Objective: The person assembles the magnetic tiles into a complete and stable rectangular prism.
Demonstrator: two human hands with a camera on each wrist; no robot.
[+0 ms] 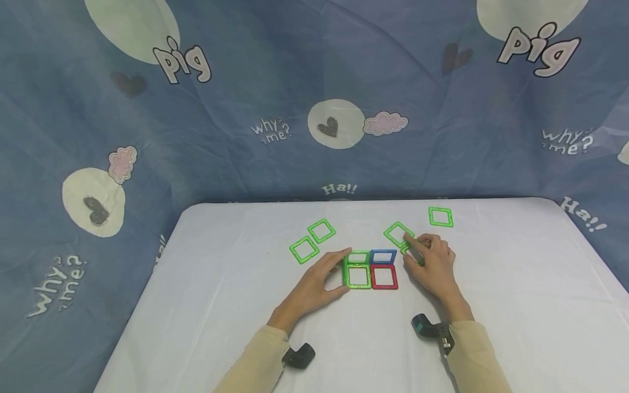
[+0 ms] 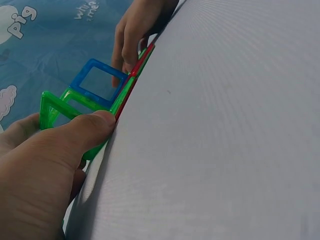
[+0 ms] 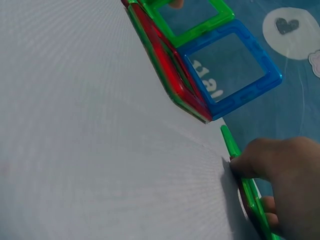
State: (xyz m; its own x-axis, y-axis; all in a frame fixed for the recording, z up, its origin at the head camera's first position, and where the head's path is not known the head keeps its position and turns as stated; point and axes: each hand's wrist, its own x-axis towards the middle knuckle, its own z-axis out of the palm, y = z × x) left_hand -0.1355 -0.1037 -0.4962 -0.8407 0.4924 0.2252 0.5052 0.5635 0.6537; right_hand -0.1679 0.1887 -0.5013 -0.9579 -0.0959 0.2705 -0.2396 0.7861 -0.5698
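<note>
A small structure of square magnetic tiles stands mid-table. A red tile (image 1: 385, 287) and a green tile (image 1: 360, 287) form its base; a blue tile (image 3: 274, 77) and another green one (image 1: 358, 252) rise behind them. At its left side stands a further green tile (image 2: 44, 111). My left hand (image 1: 314, 284) grips this left side, thumb in front and fingers behind. To the right of the structure, my right hand (image 1: 434, 267) pinches a loose green tile (image 3: 253, 200), partly hidden by the fingers. Its index finger reaches the edge of another green tile (image 1: 391, 227).
Two loose green tiles, one farther back (image 1: 315, 224) and one nearer (image 1: 298, 242), lie beyond the left hand. One more green tile (image 1: 439, 208) lies near the back edge at right. A white cloth (image 1: 221, 305) covers the table; a blue printed curtain (image 1: 275, 65) hangs behind.
</note>
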